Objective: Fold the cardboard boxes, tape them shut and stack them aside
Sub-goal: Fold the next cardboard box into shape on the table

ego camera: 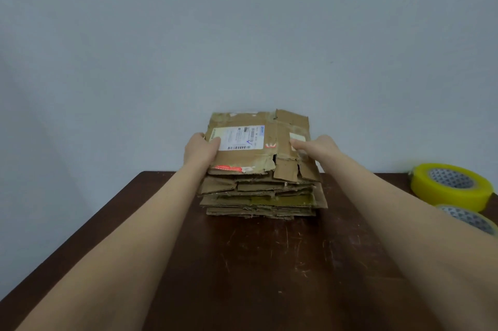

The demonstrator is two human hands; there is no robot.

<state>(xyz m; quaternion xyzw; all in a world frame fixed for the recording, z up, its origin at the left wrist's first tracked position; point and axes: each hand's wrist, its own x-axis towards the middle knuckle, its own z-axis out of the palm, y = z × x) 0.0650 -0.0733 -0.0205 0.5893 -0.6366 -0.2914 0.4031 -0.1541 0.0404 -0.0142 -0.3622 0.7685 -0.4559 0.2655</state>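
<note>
Both bare forearms reach forward and converge on the stack (258,196). The left hand (200,150) clasps the stack's upper left edge, with the thumb laid on top and the fingers out of sight round the side. The right hand (315,146) clasps the upper right edge likewise, its thumb pointing inward across the top, its fingers hidden behind the edge. Both wrists are straight.
</note>
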